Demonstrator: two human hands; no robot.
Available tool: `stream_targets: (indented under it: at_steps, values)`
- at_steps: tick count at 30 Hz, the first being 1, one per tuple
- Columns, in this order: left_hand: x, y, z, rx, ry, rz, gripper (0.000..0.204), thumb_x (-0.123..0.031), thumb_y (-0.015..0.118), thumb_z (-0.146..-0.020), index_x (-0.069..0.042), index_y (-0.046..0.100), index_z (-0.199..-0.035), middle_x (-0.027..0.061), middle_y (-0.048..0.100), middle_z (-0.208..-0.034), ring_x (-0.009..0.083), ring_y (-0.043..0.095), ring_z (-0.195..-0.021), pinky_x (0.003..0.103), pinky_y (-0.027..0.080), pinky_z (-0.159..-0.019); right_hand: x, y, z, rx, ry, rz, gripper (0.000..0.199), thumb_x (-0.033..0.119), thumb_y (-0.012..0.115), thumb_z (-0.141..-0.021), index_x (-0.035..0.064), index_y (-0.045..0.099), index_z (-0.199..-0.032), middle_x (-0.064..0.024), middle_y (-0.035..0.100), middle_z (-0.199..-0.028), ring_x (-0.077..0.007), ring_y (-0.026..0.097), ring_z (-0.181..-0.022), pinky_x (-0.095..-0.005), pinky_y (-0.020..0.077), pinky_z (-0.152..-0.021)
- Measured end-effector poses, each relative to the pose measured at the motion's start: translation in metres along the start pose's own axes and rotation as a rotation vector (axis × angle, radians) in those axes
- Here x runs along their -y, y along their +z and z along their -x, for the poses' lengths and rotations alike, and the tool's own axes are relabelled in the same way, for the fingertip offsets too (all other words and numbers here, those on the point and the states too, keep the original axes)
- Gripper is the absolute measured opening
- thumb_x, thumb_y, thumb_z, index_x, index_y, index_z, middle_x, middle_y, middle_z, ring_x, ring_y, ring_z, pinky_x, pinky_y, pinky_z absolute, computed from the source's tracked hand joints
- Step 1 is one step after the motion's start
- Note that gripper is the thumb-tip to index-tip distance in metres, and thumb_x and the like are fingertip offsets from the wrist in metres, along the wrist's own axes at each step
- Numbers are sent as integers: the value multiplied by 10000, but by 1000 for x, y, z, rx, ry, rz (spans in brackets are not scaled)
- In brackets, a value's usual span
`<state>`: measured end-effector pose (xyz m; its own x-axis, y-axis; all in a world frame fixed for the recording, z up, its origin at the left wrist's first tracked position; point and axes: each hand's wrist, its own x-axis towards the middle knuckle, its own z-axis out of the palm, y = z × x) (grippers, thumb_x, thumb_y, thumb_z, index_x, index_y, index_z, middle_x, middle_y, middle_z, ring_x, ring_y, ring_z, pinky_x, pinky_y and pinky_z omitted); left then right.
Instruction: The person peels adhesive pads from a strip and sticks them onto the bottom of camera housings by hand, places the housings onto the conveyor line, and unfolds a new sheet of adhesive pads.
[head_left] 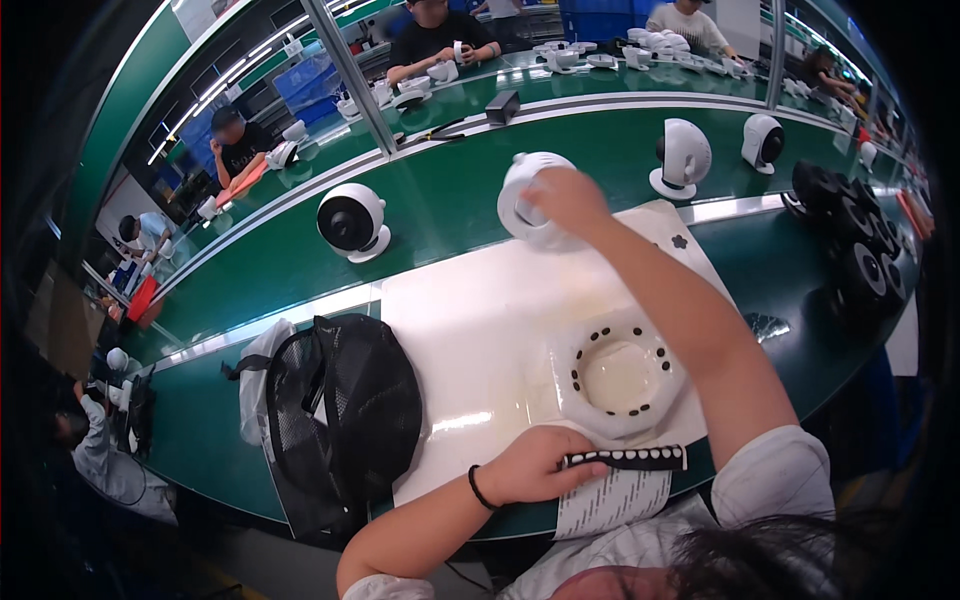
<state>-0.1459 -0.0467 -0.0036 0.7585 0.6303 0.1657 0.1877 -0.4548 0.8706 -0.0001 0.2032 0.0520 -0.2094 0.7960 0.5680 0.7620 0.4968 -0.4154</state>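
My right hand (572, 203) reaches far over the table and is closed on a white rounded housing (535, 170) on the green conveyor belt. It looks like the white camera units standing along the belt; part of it is hidden behind my fingers. Near me, my left hand (540, 465) pinches a black strip with a row of white round spots (640, 458). A white printed backing sheet (615, 503) hangs below that strip. Between my arms a white ring-shaped base (575, 405) with several small black oval pads around its opening lies on the cream mat (470, 300).
Camera units (352, 222) stand on the belt to the left and right (685, 158). A black mesh bag (345, 400) lies left of the mat, and dark round parts (865, 260) are piled at the right. A metal post (350, 75) rises beyond the belt, where several people work.
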Motion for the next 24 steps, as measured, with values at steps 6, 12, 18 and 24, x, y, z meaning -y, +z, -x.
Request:
stream_targets:
  at_steps: [6, 12, 18, 24]
  values:
    - [-5, 0, 4, -11, -47, -25, 230, -258, 592, -816, -31, 628, -822, 157, 578, -695, 300, 553, -617, 347, 435, -567, -1, -108, 72, 65, 449, -1300, 226, 262, 550, -872, 58, 549, -970, 21, 549, -800, -72, 506, -705, -220, 416, -631]
    - [-4, 0, 5, -67, 7, -69, 196, -204, 617, -799, -8, 622, -805, 145, 582, -686, 279, 563, -618, 330, 435, -572, 29, -157, 158, 86, 569, -1395, 330, 175, 517, -893, 68, 385, -1176, -27, 535, -782, -84, 530, -699, -224, 453, -633]
    - [-10, 2, 2, -36, -67, -148, 265, -261, 626, -788, -5, 636, -857, 150, 605, -734, 284, 581, -660, 327, 454, -610, 41, -143, 194, 116, 689, -1461, 482, 160, 529, -890, 88, 264, -1287, -71, 554, -832, -116, 544, -725, -272, 475, -685]
    - [-18, 4, 0, -36, -107, -96, 275, -252, 637, -779, -3, 636, -894, 147, 617, -787, 271, 594, -707, 311, 458, -633, 19, -151, 195, 537, 580, -1348, 385, 261, 414, -932, 26, 352, -1230, -81, 571, -882, -145, 598, -744, -265, 523, -579]
